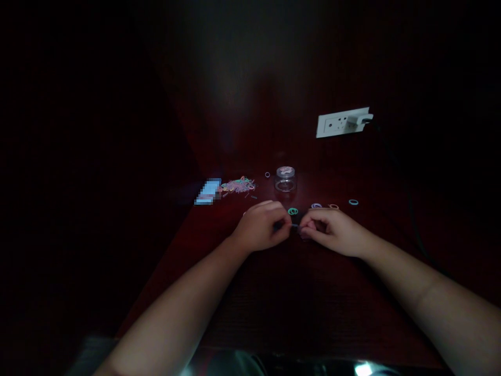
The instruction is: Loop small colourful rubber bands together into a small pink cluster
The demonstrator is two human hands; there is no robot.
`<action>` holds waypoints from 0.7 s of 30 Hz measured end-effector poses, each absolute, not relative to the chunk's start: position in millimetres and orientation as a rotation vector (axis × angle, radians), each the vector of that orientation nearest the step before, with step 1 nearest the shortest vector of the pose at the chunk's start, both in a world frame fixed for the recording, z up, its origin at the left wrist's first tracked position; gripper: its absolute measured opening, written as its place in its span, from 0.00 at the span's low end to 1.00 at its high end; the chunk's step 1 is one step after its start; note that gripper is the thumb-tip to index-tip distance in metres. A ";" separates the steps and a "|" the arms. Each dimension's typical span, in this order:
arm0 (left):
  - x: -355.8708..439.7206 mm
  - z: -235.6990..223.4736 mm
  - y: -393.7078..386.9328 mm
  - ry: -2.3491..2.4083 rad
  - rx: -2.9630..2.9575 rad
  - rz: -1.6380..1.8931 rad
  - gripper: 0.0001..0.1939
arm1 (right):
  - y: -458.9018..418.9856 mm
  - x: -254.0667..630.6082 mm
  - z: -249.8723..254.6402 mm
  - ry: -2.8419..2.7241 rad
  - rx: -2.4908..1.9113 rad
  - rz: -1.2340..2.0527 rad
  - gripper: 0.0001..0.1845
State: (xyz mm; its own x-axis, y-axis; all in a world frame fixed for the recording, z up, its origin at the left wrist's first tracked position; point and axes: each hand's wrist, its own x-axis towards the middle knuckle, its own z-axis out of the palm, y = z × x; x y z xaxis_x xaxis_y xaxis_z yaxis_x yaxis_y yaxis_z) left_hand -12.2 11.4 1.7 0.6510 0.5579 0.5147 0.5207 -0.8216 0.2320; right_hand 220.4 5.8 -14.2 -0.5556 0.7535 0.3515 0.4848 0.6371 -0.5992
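A dark red tabletop [250,297] holds a blurred blue rectangle [208,191], heaped multicoloured bands [239,185], a clear lidded jar [285,180] and scattered rings [293,211].

We face a dim scene, near-black at left, a soft shadow [270,94] on the far wall [225,68], white glare [364,369] near right.

Tabletop [250,308]: dark red, wood-look, smooth, faint fine grain, low sheen. Jar [285,185]: clear, glossy, glass or hard plastic, cannot tell which. Band pile [239,185]: rubbery-looking, mostly matt. 1 blue band [353,202]: smooth, same elastic look. Pinched strand [295,225]: too blurred for finish. Socket plate [326,126], plug [358,120]: smooth white plastic. Back panel [250,125]: smooth, dull gloss, soft glare.
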 end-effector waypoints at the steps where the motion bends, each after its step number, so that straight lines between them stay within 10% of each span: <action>1: -15.9 2.8 13.8 0.932 2.796 0.907 0.03 | 6.0 220.9 -14.3 -2.256 -0.976 0.634 0.07; 21: -47.0 -3.5 38.6 1.070 2.662 0.484 0.04 | 5.3 221.5 -10.6 -2.209 -1.003 0.619 0.10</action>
